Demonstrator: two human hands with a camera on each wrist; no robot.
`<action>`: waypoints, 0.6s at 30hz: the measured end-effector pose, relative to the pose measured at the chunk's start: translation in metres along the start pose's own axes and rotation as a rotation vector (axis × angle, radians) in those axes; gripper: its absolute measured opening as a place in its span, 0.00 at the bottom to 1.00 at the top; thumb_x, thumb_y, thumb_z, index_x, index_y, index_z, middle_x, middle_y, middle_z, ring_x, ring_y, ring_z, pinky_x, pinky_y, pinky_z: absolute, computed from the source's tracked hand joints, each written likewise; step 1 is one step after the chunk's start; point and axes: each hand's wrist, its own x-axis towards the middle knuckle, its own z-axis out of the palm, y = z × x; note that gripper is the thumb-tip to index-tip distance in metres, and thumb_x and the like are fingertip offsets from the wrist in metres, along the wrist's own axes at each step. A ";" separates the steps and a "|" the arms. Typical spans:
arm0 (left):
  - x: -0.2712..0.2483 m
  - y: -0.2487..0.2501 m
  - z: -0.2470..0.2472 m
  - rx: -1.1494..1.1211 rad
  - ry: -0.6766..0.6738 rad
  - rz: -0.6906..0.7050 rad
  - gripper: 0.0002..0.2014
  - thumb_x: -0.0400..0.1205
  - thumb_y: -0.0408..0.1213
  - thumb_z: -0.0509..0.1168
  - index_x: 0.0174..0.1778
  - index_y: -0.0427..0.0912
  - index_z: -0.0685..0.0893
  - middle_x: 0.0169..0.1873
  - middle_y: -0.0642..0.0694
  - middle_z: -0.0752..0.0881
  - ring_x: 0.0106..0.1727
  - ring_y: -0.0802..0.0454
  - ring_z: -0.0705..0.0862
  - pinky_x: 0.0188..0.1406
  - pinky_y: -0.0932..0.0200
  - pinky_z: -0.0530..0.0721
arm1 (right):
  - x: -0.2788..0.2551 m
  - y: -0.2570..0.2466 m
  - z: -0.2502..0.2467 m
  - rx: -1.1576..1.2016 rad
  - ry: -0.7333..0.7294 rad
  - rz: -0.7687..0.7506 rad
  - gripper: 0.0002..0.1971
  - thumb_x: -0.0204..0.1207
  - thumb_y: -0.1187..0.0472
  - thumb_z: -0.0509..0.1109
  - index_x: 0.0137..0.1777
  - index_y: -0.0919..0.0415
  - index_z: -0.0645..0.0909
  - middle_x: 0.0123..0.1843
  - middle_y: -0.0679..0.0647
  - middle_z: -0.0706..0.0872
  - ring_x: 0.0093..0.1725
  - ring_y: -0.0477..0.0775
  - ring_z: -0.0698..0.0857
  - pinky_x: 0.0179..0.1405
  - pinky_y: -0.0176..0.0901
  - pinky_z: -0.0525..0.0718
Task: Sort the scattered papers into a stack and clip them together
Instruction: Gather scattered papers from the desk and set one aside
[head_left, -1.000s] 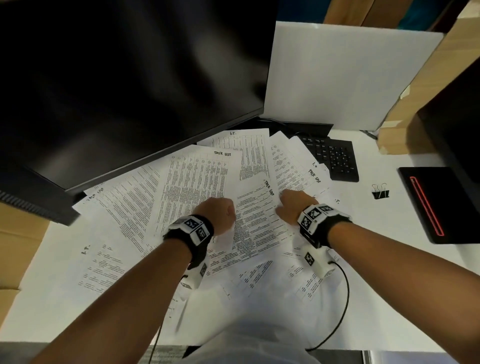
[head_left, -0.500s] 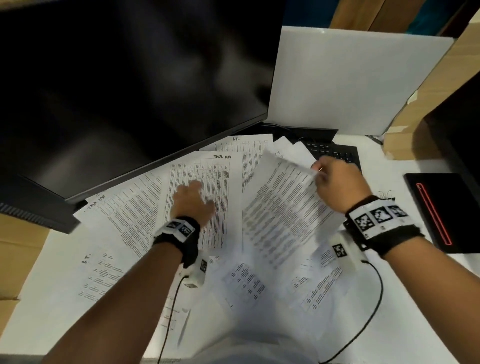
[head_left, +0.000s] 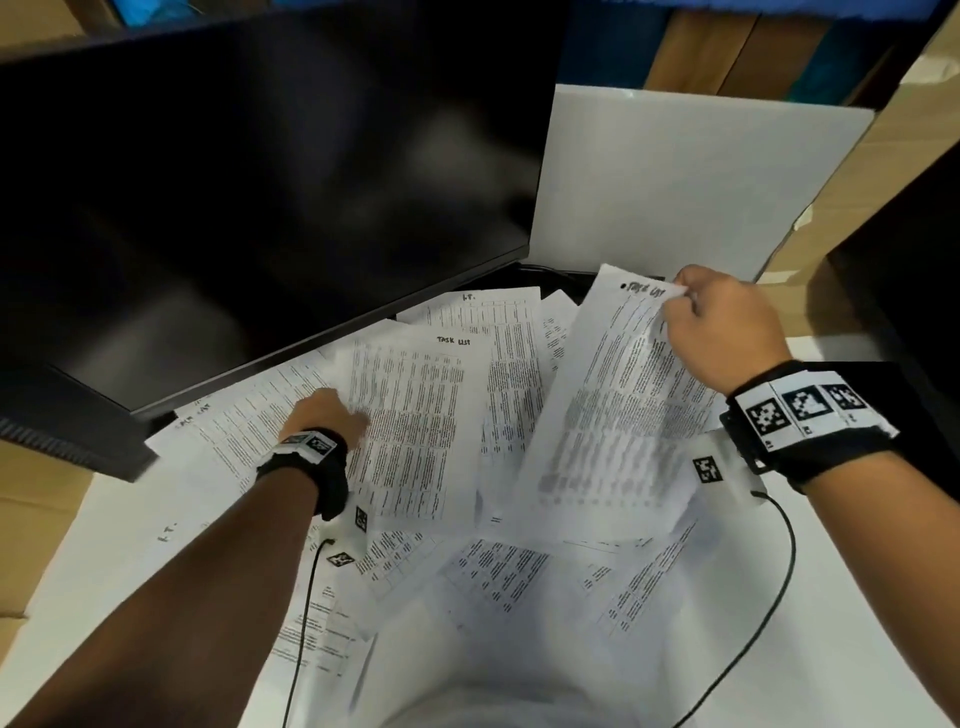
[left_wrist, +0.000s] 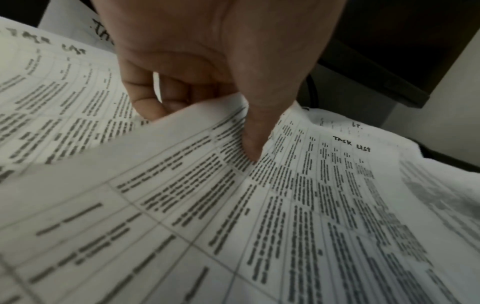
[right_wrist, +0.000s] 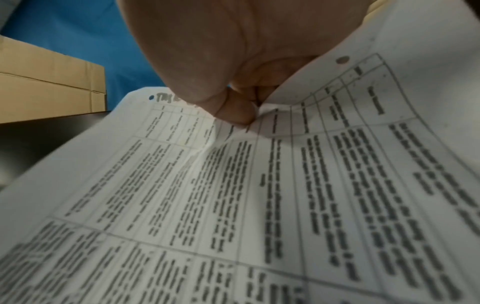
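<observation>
Several printed sheets (head_left: 498, 566) lie scattered over the white desk (head_left: 852, 597). My right hand (head_left: 685, 306) pinches the top right corner of one sheet headed "TASK LIST" (head_left: 613, 415) and holds it lifted and tilted above the pile; the right wrist view shows my thumb (right_wrist: 233, 111) pressed on that sheet (right_wrist: 233, 205). My left hand (head_left: 332, 410) lies at the left edge of another "TASK LIST" sheet (head_left: 415, 426). In the left wrist view its thumb (left_wrist: 254, 133) is on top of this sheet (left_wrist: 259, 205) and its fingers (left_wrist: 145, 98) are curled under the raised edge.
A large black monitor (head_left: 260, 182) overhangs the back left of the desk. A white board (head_left: 685, 176) leans at the back. Cardboard boxes (head_left: 909, 156) and a dark object stand at the right. Cables (head_left: 769, 613) trail from both wrist cameras across the papers.
My right hand has raised its sheet higher and further to the right. My left hand has moved left and taken hold of the edge of the middle sheet.
</observation>
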 end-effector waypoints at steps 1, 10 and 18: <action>-0.003 0.001 0.000 -0.024 0.007 0.035 0.25 0.83 0.47 0.64 0.71 0.34 0.74 0.66 0.35 0.81 0.63 0.37 0.82 0.57 0.47 0.81 | 0.000 -0.004 -0.001 0.019 -0.007 -0.007 0.12 0.77 0.63 0.58 0.54 0.62 0.82 0.31 0.58 0.80 0.37 0.62 0.80 0.37 0.42 0.72; -0.049 -0.011 0.022 -0.479 -0.096 0.447 0.12 0.86 0.37 0.60 0.63 0.46 0.83 0.52 0.47 0.89 0.53 0.47 0.87 0.49 0.55 0.84 | -0.013 -0.031 0.048 0.193 -0.501 -0.143 0.12 0.81 0.58 0.59 0.36 0.52 0.76 0.34 0.50 0.80 0.35 0.54 0.81 0.34 0.44 0.78; -0.095 -0.011 0.038 -1.141 -0.525 0.299 0.21 0.84 0.30 0.59 0.23 0.42 0.82 0.21 0.50 0.79 0.23 0.55 0.79 0.31 0.60 0.81 | -0.025 -0.049 0.096 0.079 -0.504 -0.445 0.13 0.84 0.56 0.58 0.58 0.55 0.83 0.73 0.45 0.75 0.73 0.48 0.68 0.83 0.55 0.53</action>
